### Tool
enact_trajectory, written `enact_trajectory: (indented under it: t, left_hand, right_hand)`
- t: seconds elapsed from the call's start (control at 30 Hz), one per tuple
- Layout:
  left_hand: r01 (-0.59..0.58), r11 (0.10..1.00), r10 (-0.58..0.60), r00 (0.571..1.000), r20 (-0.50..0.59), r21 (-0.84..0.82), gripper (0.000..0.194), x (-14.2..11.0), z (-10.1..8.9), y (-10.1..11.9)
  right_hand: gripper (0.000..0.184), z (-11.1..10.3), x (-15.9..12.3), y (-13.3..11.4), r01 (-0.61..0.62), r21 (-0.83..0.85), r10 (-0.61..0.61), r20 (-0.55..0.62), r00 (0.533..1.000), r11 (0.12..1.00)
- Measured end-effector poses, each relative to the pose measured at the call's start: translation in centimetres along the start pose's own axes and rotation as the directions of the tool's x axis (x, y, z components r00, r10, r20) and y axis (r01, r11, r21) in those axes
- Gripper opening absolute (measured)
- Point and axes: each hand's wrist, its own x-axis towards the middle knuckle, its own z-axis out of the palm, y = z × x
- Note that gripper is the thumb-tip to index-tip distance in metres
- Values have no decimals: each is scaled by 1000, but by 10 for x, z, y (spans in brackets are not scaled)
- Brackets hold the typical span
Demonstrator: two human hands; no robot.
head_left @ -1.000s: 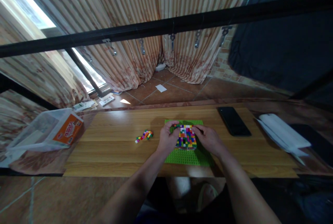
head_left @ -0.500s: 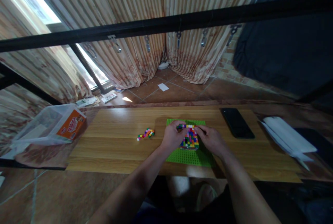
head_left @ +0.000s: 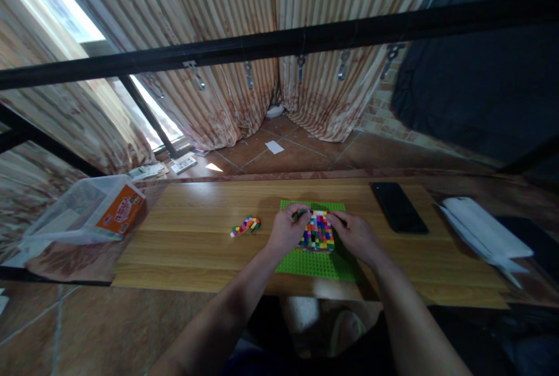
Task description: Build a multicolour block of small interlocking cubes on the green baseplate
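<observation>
A block of small multicoloured toy bricks rests on the green studded baseplate, between my two hands. My left hand is closed at the block's far left, its thumb and fingers pinching a short strip of bricks by the far edge. Fingers partly cover that strip, so whether it is joined to the block I cannot tell. At the far right corner my right hand is closed, thumb and fingertips pressed on the block near its yellow and white edge bricks.
Loose bricks lie in a small heap left of the baseplate on the wooden table. A black phone lies at the right. Beyond the table are a clear plastic box on the left and white papers on the right.
My left hand has shifted slightly left, baring more of the block's left side, and the strip in its fingers shows less. My right hand stays at the far right corner.
</observation>
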Motion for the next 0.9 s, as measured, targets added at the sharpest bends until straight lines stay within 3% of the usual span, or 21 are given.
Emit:
enact_trajectory:
  t: [0.13, 0.23, 0.4, 0.57, 0.73, 0.9]
  left_hand:
    - [4, 998, -4, 1000, 2, -55, 17, 0, -2, -3]
    - [4, 995, -8, 999, -38, -104, 19, -1, -6, -5]
    - [5, 991, -20, 993, -114, -131, 19, -9, -12, -5]
    - [7, 999, -14, 989, -146, -51, 19, -22, -12, -4]
    - [0, 999, -6, 992, -123, -49, 23, -29, -8, 0]
    - [-42, 999, 41, 989, -140, 0, 31, -38, -4, 3]
  right_hand:
    - [36, -4, 1, 1, 0, 50, 3, -49, 999, 999]
    - [34, -7, 1, -4, 30, 119, -10, -165, 986, 992]
    - [23, 0, -3, -21, 249, 127, -195, -333, 922, 960]
    - [21, 15, -5, -31, 329, -73, -335, -311, 889, 941]
    - [23, 23, -7, -36, 282, -269, -352, -265, 898, 921]
    - [25, 33, -11, -38, 297, -309, -385, -276, 881, 903]
